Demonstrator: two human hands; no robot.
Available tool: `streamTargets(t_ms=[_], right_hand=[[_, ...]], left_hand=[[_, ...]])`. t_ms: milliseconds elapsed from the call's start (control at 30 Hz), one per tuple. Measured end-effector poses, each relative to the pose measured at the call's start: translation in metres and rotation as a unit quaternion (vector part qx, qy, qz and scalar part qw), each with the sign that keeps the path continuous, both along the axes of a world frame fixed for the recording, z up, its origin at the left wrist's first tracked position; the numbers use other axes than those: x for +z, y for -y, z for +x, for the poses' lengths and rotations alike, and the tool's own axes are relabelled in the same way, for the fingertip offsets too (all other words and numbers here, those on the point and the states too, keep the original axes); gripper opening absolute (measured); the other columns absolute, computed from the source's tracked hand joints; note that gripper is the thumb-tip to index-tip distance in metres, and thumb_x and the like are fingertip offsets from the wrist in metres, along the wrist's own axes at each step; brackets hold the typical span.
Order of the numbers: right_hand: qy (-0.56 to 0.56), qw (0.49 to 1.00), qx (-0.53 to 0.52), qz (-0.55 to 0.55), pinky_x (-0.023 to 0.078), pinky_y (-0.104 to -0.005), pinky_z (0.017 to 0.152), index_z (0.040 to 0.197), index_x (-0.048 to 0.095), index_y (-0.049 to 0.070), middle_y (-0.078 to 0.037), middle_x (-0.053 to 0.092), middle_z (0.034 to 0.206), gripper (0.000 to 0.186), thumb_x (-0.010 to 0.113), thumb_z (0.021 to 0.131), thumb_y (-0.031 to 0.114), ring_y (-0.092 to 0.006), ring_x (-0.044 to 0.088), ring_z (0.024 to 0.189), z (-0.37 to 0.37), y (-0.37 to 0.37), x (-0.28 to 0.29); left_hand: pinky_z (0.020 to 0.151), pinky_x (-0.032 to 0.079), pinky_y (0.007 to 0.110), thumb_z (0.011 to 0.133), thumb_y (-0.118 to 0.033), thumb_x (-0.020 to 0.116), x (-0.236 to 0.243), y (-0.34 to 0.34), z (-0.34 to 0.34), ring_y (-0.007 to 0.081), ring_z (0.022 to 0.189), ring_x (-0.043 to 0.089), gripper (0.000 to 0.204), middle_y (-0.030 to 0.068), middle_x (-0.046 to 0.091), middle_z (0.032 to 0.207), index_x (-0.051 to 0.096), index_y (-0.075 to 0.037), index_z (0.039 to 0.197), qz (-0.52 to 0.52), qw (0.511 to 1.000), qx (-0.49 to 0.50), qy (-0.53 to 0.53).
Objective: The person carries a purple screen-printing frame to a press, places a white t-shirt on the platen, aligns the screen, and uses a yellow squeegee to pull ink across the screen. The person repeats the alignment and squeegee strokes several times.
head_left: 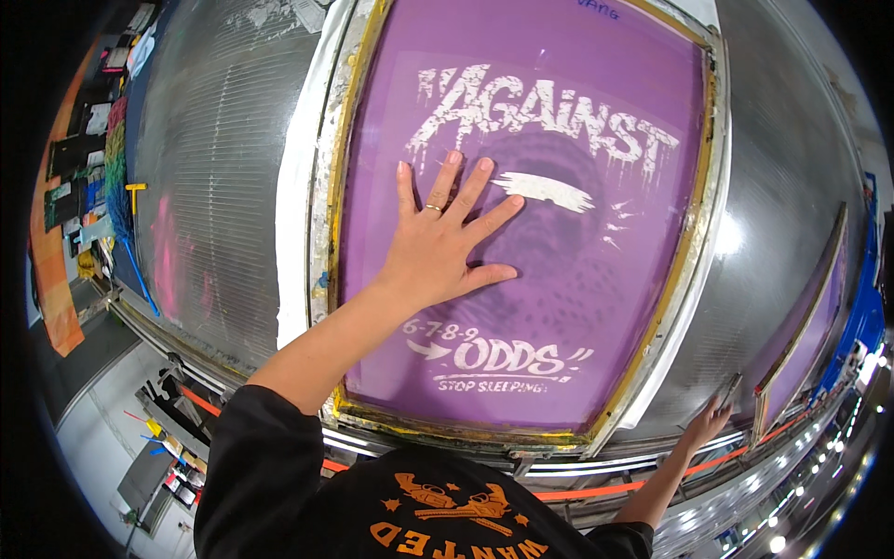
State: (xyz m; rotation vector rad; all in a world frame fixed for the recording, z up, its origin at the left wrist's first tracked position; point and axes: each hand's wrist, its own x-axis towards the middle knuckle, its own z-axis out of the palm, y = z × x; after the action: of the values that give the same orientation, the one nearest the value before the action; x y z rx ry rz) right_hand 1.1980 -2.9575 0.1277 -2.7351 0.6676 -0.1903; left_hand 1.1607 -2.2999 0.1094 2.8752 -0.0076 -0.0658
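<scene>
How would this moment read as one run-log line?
left hand: open, spread on purple screen | right hand: at small grey object, grip unclear

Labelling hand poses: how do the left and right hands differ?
The left hand is spread open over the purple screen; the right hand is curled at a thin thing, perhaps gripping it. The left hand shows a ring; the right hand shows none. Both are ungloved.
</scene>
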Motion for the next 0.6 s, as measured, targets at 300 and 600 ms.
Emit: streamTargets(t_ms=[300,600], right_hand=[[-0.174,0.970,-0.025,-0.170,0.044,-0.0502,0.104,0.129,0.058,-0.009,-0.030,0.061,0.131,0.047,0.058,0.105,0.033,-0.0452,0.057,0.125,-0.088,0.134,-0.014],[-0.044,0.995,0.023,-0.085,0.047,-0.0390,0.081,0.117,0.059,-0.002,-0.015,0.060,0.092,0.022,0.054,0.108,0.018,-0.0291,0.058,0.085,-0.086,0.065,0.066]], left_hand=[[0.117,0.004,0.078,0.083,-0.083,0.056,0.013,0.055,0.033,0.0491,0.157,0.012,0.095,0.0295,0.020,0.168,0.042,-0.029,0.160,-0.093,0.994,0.051,0.025],[0.113,0.002,0.082,0.080,-0.085,0.058,-0.003,0.059,0.033,0.0517,0.157,0.007,0.093,0.0318,0.019,0.168,0.039,-0.040,0.160,-0.038,0.999,0.000,0.001]])
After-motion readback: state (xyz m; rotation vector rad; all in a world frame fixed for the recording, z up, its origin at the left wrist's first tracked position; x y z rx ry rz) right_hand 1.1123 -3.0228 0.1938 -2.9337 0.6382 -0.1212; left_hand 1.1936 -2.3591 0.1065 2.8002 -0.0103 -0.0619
